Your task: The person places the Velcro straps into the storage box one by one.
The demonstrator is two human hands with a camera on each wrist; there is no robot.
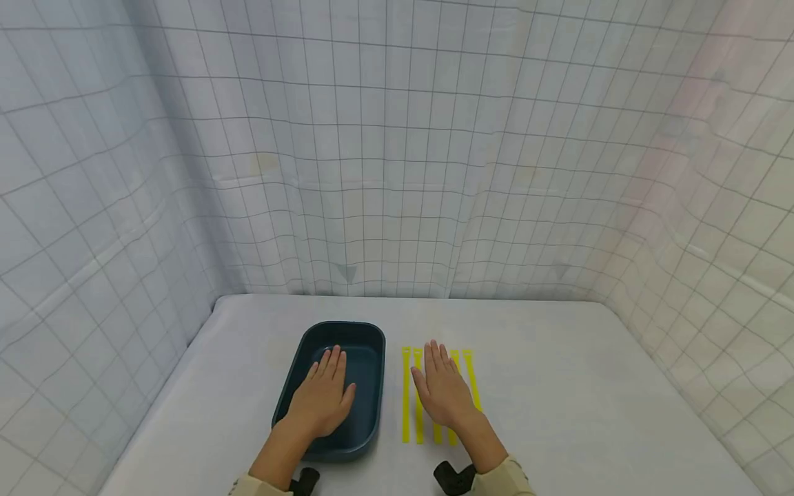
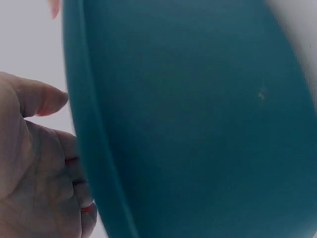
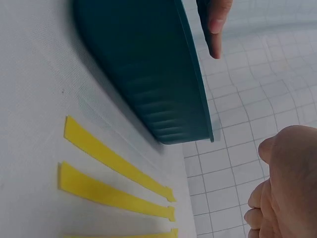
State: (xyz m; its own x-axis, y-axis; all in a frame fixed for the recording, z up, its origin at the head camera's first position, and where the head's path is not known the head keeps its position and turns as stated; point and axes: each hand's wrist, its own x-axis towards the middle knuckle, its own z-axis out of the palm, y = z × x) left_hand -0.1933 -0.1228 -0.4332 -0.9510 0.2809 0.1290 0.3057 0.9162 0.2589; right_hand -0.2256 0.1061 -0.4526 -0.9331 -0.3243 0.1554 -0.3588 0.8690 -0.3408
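A dark teal rectangular tub (image 1: 366, 413) with rounded corners stands on the white table, left of centre. Above it my left hand (image 1: 322, 398) is held flat, palm down, with straight fingers and nothing in them. In the left wrist view the tub's side (image 2: 193, 124) fills most of the picture, with the left hand (image 2: 39, 173) past its rim. To the right of the tub lie several flat yellow strips (image 1: 406, 399), side by side. My right hand (image 1: 445, 393) hovers over them with its fingers straight, covering some; the right wrist view shows yellow strips (image 3: 114, 193) below the hand (image 3: 292, 183).
A white cloth covers the table (image 1: 577, 393). White curtains with a dark grid (image 1: 397, 172) enclose the back and both sides. Black wrist straps or mounts (image 1: 455, 477) sit below both wrists, near beige sleeves (image 1: 504, 479).
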